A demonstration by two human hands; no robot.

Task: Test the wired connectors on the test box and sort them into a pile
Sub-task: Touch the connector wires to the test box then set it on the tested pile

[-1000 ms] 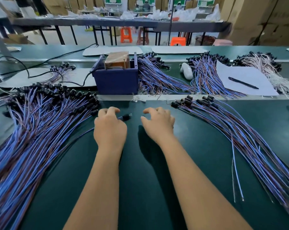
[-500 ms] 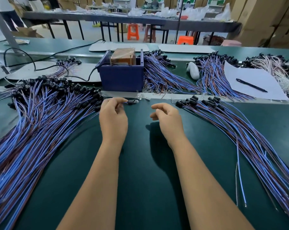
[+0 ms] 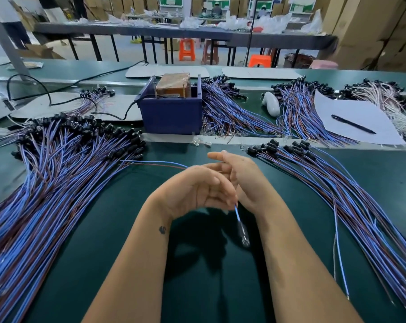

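Note:
My left hand (image 3: 195,190) and my right hand (image 3: 244,178) meet over the middle of the green belt. The left hand's fingers curl round one wired connector (image 3: 243,236), whose blurred black end hangs below the hands on a blue lead. Its thin blue and red wires run left toward the big pile of wired connectors (image 3: 69,173). My right hand lies just behind the left with its fingers stretched out; its palm is hidden. A smaller pile (image 3: 325,180) fans out on the right. The test box (image 3: 173,88) sits in a dark blue bin (image 3: 171,115) beyond the hands.
More bundles of wires lie behind the bin and to its right. A white sheet (image 3: 351,122) with a black pen (image 3: 353,124) lies at the back right, beside a white handheld tool (image 3: 270,103). A black cable (image 3: 50,99) runs to the bin from the left.
My hands have pulled back from the belt's far edge and come together. The connector that my left hand held near the bin now hangs below the hands, and the left palm has turned up.

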